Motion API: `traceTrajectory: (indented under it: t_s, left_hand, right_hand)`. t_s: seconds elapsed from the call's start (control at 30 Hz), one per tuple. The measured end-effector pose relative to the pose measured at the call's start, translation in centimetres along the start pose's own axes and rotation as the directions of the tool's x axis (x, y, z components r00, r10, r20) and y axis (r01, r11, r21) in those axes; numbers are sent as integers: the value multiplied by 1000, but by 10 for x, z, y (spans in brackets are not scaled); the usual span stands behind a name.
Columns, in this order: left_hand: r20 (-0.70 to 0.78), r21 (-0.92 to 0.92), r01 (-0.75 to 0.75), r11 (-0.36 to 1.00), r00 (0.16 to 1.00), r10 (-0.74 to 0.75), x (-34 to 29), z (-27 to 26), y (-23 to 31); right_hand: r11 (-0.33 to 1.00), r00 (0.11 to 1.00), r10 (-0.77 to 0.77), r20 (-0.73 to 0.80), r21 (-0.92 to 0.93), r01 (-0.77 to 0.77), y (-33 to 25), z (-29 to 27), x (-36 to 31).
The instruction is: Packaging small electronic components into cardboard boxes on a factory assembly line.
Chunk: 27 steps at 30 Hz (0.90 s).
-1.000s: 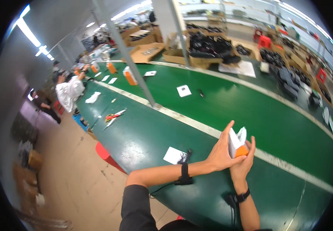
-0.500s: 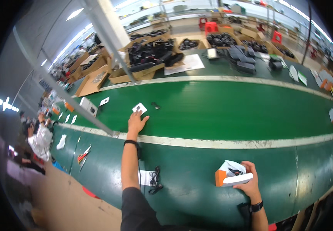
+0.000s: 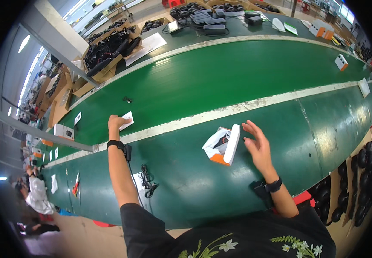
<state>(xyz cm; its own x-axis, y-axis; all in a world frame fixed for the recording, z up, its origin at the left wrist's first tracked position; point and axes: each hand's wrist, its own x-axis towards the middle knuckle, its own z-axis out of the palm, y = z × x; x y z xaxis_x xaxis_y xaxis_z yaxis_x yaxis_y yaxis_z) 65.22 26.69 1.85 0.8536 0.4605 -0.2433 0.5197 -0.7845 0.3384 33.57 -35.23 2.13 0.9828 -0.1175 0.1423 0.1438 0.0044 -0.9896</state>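
Our right grip (image 3: 260, 149), empty and loosely spread, hangs just beside the open orange-and-white box (image 3: 233, 144) on the tabletop (image 3: 186, 172); farther off, our left grip (image 3: 116, 124) pinches a white card (image 3: 128, 124) over the green belt (image 3: 194, 81).

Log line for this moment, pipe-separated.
left hand: grips white card at green conveyor belt | right hand: open beside white-and-orange carton | carton: open on green table

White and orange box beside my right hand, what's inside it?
Inside the box, a dark item with a touch of red shows beside white flaps. Its exact kind is unclear. The box's walls and contents hide the bottom, so anything underneath can't be seen.
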Motion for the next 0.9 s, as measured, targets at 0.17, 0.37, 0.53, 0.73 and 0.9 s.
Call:
traceTrajectory:
  t_s: [0.17, 0.37, 0.53, 0.73, 0.9]
  left_hand:
    - [-13, 61, -50, 997, 999, 51, -44, 30, 32]
    - [-111, 83, -419, 904, 898, 426, -63, 14, -4]
    - [23, 108, -469, 877, 883, 469, -65, -9, 1]
    - [136, 172, -460, 871, 887, 441, -58, -4, 33]
    - [219, 186, -561, 806, 824, 523, -45, -1, 39]
  right_hand:
    - [864, 962, -256, -92, -469, 185, -3, 53, -64]
    - [827, 951, -248, -184, -552, 109, -5, 70, -33]
    - [940, 982, -62, 180, -320, 118, 8, -26, 14]
    - [908, 675, 339, 655, -414, -54, -15, -124, 74]
    - [984, 865, 121, 487, -174, -40, 13, -127, 45]
